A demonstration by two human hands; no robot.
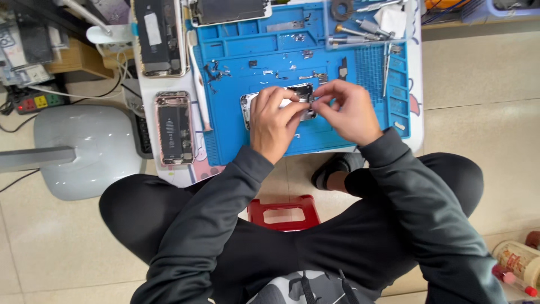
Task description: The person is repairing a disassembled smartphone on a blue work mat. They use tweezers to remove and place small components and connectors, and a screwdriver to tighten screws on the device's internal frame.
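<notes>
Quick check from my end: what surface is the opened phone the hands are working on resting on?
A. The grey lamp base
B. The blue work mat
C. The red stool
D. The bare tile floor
B: the opened phone lies on the blue work mat, with the left hand and right hand meeting over its top end.

Both hands, left hand (274,123) and right hand (344,110), cover most of the opened phone (298,93) on the blue mat (337,135); what the fingertips pinch is too small to tell. Top edge crops a second phone (229,11). Loose parts (216,72) indistinct.
</notes>
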